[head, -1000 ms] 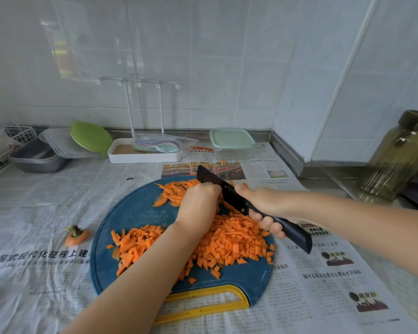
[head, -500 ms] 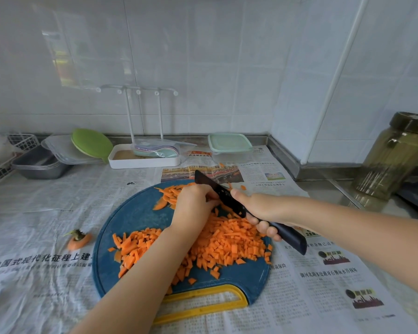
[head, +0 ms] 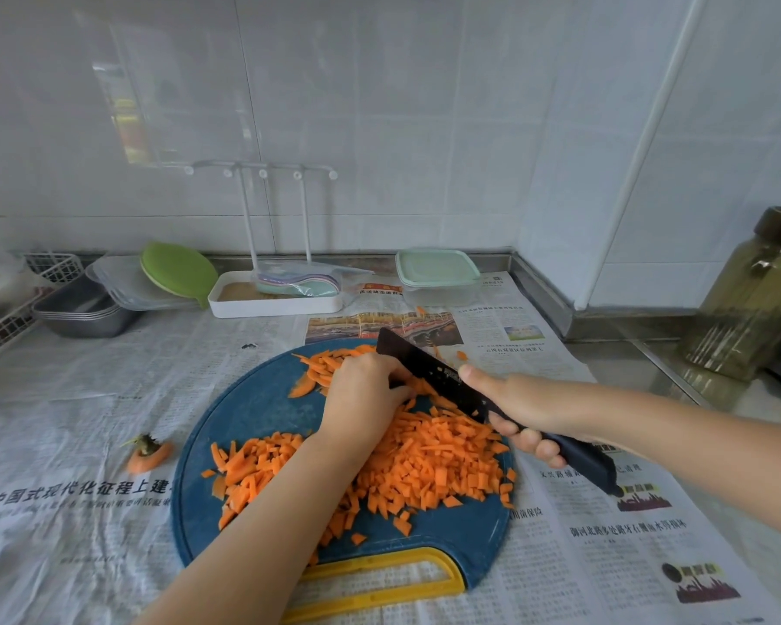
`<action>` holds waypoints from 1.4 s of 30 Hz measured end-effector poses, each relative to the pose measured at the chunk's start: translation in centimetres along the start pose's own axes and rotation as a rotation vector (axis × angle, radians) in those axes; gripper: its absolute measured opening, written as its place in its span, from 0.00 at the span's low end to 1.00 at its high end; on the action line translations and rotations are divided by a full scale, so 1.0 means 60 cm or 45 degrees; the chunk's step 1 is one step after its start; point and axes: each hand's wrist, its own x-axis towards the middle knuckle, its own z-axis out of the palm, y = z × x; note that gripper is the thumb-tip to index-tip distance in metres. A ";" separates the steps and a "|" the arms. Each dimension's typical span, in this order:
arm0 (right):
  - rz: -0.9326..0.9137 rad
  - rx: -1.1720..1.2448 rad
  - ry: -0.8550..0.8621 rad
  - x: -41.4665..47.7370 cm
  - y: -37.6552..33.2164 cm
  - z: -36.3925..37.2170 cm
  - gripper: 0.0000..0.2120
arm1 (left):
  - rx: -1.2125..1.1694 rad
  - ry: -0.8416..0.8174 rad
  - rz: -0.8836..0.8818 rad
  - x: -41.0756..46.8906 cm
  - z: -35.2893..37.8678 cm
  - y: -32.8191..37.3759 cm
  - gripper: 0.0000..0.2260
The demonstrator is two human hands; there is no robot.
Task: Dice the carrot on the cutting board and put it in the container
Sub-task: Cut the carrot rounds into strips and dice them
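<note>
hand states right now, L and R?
Left hand: curled, holding carrot strips down.
Right hand: gripping knife.

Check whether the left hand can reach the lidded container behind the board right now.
Probably yes, once freed. The left hand is holding carrot strips beside the knife, whose blade lies between it and the container. Beyond the blade the newspaper looks open; the lid is on.
</note>
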 end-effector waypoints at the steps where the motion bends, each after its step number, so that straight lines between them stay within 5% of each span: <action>1: -0.014 -0.025 0.016 0.002 -0.001 0.003 0.34 | 0.016 -0.016 0.013 0.002 -0.001 0.001 0.09; 21: 0.095 -0.127 0.141 0.005 -0.022 0.027 0.36 | 0.005 -0.021 0.056 0.006 0.003 0.000 0.06; 42: 0.046 -0.030 0.040 -0.008 0.006 0.015 0.36 | 0.110 -0.027 0.077 0.004 0.005 -0.003 0.06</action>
